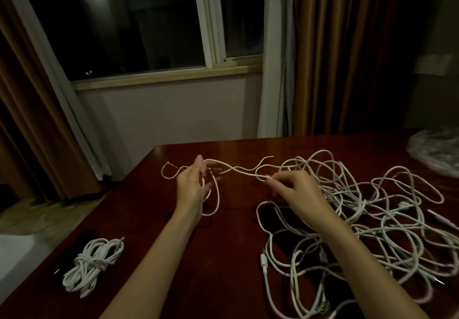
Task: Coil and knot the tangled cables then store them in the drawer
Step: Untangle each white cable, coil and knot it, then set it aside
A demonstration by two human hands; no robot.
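A white cable (244, 171) stretches between my two hands above the dark red table (231, 256). My left hand (192, 186) is held upright with fingers nearly straight, and loops of this cable hang around it. My right hand (290, 188) pinches the same cable between thumb and fingertips. To the right lies a large tangle of white cables (367, 222), partly under my right forearm. A coiled and knotted white bundle (93, 263) rests near the table's front left corner. No drawer is in view.
A crumpled clear plastic bag (437, 150) sits at the table's far right. A dark flat object (273, 222) lies under the cables near the middle. Beyond the table's far edge are a wall, a window (149, 20) and brown curtains (347, 53).
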